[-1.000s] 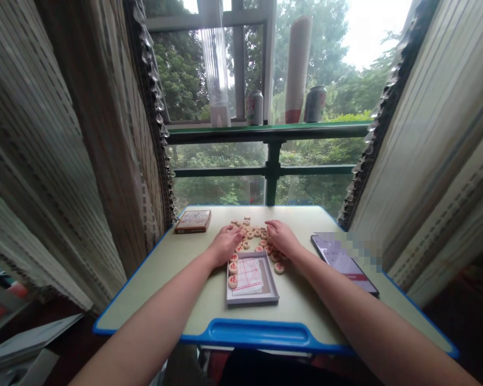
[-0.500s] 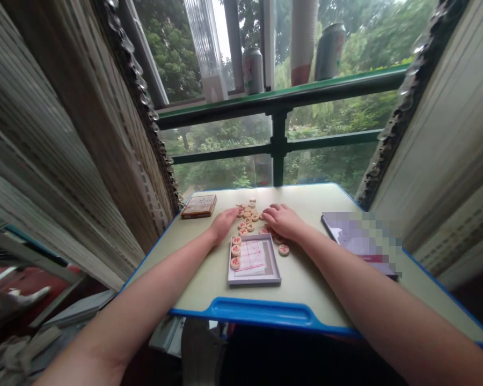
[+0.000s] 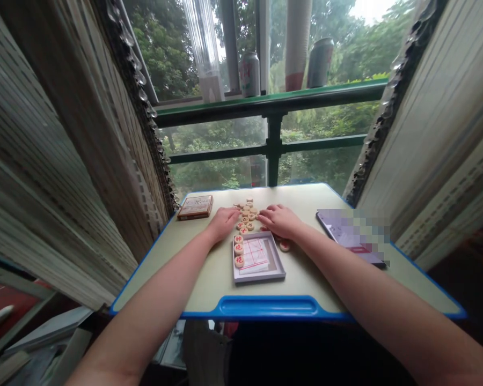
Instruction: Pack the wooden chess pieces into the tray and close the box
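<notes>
Several round wooden Chinese chess pieces [image 3: 250, 216] lie in a loose pile in the middle of the table, some overlapping. At the pile's left edge rests my left hand [image 3: 224, 221], its fingers stretched toward the pieces and touching or almost touching them. My right hand [image 3: 279, 219] lies palm down on the other side, fingers extended over the pile's right edge, partly covering some pieces. Neither hand shows a piece gripped. Just nearer to me is a shallow white box [image 3: 259, 277]. Three red-marked pieces [image 3: 239, 249] form a column along its left side, beside a folded paper board [image 3: 254, 256].
A brown box lid [image 3: 195, 207] lies at the table's back left. On the right is a purple book-like item [image 3: 338, 236], partly pixelated. The table [image 3: 153, 279] has a blue rim. Cans [image 3: 250, 74] and stacked cups [image 3: 297, 48] stand on the window ledge.
The view has shifted slightly. My left hand has come a little closer to the pile, and my right fingers reach slightly further left over the pieces. The box column still holds three pieces.
</notes>
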